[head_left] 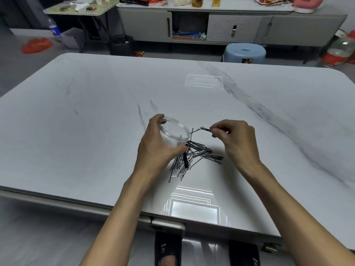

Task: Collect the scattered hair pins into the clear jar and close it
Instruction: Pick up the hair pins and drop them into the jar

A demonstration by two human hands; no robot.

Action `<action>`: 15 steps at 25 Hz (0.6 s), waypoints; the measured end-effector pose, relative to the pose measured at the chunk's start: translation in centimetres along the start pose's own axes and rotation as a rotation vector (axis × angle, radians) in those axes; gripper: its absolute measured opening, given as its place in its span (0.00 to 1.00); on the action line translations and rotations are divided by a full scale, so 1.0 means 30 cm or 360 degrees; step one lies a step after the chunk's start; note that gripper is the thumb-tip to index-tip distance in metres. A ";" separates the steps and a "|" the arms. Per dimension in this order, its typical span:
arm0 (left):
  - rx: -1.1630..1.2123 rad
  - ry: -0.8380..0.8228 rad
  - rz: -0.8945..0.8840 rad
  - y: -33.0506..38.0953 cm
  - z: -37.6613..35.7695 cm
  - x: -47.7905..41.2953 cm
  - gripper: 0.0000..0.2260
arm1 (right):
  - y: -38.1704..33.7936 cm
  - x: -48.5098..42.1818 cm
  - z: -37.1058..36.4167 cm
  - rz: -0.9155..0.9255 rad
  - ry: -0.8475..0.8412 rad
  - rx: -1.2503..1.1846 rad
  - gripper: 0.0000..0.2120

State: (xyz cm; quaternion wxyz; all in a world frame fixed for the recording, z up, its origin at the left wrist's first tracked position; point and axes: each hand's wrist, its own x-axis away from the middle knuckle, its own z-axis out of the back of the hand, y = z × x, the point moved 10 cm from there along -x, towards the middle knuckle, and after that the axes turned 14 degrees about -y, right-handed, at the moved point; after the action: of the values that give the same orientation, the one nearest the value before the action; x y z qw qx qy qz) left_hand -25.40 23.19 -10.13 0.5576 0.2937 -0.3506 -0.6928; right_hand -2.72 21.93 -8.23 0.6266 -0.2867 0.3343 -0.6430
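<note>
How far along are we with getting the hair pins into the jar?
Early. The left hand holds the clear jar, open and tilted; few if any pins show inside. The right hand pinches a few hair pins near its mouth. Most remain in the pile on the table. No lid is visible.

Glossy white marble counter (96,112) reflects ceiling lights – behind it a grey low cabinet (288,29), blue stool (245,52), black bin (121,45), grey floor (11,60).
</note>
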 end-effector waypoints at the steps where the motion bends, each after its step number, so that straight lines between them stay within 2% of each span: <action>1: -0.0003 -0.0031 -0.0007 0.001 -0.009 0.001 0.44 | 0.000 0.005 0.004 -0.0003 0.0004 -0.0076 0.06; 4: -0.0021 -0.0105 -0.0031 0.008 -0.029 0.002 0.44 | -0.050 -0.001 0.005 0.0080 -0.0012 -0.0191 0.05; 6: -0.0037 -0.0145 -0.0056 0.017 -0.042 0.002 0.43 | -0.106 -0.009 -0.005 0.0176 -0.0044 -0.0137 0.05; 11: -0.0039 -0.0203 -0.0115 0.030 -0.059 0.006 0.44 | -0.204 -0.004 -0.107 0.0423 -0.0315 -0.0025 0.06; 13: -0.0045 -0.0184 -0.0118 0.032 -0.052 0.009 0.45 | -0.195 -0.010 -0.095 0.0439 -0.0250 -0.0050 0.07; 15: -0.0047 -0.0139 -0.0107 0.025 -0.038 0.009 0.45 | -0.131 -0.028 -0.037 0.0340 -0.0061 -0.0088 0.06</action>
State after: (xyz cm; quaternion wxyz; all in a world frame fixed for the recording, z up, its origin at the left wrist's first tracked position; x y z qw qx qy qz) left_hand -24.12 22.65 -10.19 0.5225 0.2665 -0.3541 -0.7284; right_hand -5.96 22.82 -5.76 0.6898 -0.2788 0.3685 -0.5574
